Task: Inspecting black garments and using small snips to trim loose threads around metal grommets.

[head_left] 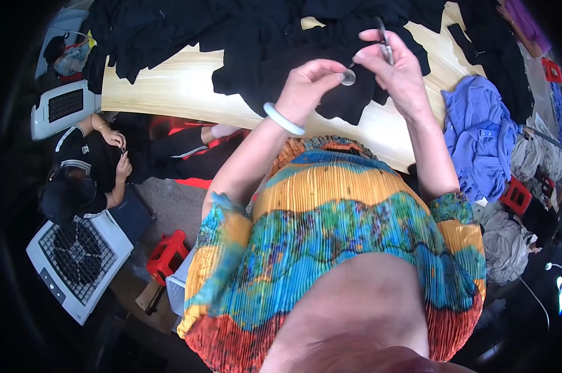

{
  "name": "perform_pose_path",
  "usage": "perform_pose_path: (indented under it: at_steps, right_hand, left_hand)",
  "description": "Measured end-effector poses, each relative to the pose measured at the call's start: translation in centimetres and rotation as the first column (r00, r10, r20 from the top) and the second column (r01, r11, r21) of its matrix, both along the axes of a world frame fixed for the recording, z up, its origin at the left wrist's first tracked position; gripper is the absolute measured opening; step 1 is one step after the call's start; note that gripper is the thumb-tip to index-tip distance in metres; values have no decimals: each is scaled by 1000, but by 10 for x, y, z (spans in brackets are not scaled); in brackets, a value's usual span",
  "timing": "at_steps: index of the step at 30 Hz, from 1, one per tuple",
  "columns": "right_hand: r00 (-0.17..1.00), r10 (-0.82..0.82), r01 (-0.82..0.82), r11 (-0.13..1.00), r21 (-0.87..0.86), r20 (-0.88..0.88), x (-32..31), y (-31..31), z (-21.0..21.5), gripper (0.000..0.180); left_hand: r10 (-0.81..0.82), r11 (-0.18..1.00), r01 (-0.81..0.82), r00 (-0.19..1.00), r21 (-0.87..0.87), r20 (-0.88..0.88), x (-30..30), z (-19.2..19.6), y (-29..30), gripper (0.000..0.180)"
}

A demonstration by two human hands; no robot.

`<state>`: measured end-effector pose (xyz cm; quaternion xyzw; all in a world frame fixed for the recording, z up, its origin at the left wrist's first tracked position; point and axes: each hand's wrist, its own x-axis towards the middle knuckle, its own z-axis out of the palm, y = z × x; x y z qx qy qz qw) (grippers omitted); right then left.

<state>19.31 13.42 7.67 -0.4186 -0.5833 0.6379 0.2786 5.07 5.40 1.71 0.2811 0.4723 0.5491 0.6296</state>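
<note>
Between the thumb and forefinger of my left hand (309, 88) is a small round silvery disc (348, 77), its kind too small to make out. A pale bangle (284, 119) circles my left wrist. Close by on the right, my right hand (400, 74) is raised, its fingers closed around a small metal tool (387, 48) that looks like thread snips. A thin dark tip shows by the right thumb, near the disc. Both hands are above black cloth (265, 84) spread over the wooden table.
The pale wooden table (163, 81) runs across in front of me. Crumpled blue garments (479, 140) hang at its right edge. On the left another person (85, 168) sits near a floor fan (79, 255). Red stools (167, 256) and grey cloth (504, 245) flank me.
</note>
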Motion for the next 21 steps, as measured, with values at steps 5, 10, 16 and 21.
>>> perform_pose_path:
  at_steps: [5, 10, 16, 21]
  right_hand:
    - [976, -53, -26, 936, 351, 213, 25, -3, -19, 34]
    - [955, -32, -91, 916, 391, 296, 25, -22, -20, 33]
    - [985, 63, -84, 988, 128, 158, 9, -15, -16, 41]
    - [996, 34, -51, 973, 226, 79, 5, -16, -42, 21]
  left_hand:
    - [38, 999, -32, 975, -27, 219, -18, 12, 2, 24]
    - [77, 997, -70, 962, -33, 263, -21, 24, 5, 24]
    - [81, 997, -81, 979, -12, 185, -14, 26, 1, 23]
    - [72, 997, -73, 993, 10, 99, -9, 26, 2, 23]
